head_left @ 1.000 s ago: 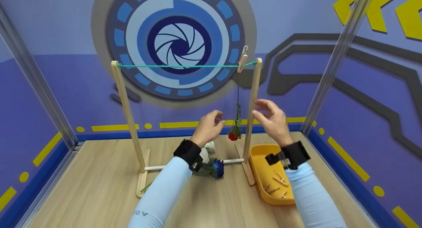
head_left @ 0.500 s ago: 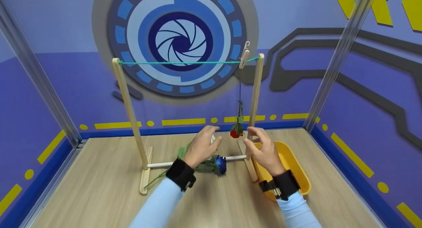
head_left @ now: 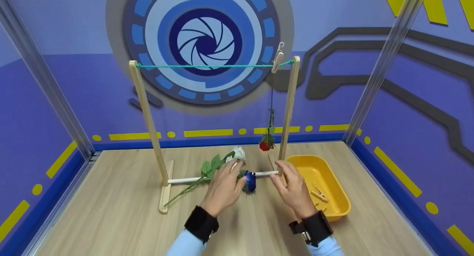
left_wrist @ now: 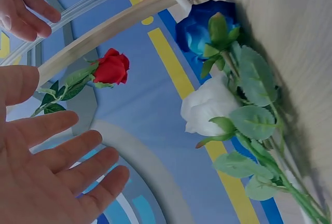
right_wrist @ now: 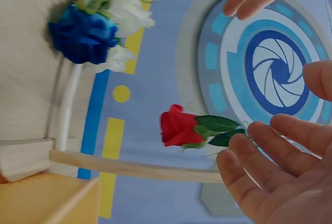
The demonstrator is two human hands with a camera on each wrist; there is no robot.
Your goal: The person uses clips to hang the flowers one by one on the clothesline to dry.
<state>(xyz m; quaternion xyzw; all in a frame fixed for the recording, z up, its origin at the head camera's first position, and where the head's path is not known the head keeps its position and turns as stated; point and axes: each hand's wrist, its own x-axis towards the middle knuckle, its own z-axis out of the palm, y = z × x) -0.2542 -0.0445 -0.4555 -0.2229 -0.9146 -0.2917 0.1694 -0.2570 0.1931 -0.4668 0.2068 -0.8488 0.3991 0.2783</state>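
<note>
Here, the blue rose lies crosswise, bloom rightward.

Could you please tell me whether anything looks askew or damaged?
The clothespin on the green line looks slightly askew, leaning rather than upright. The red rose hangs blossom-down. Nothing looks spilled or damaged.

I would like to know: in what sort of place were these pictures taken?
Probably a small work booth, perhaps built for demonstrations: a wood-grain tabletop lies between printed blue-purple panels, metal posts stand at the back corners, and a wooden rack is set up there.
</note>
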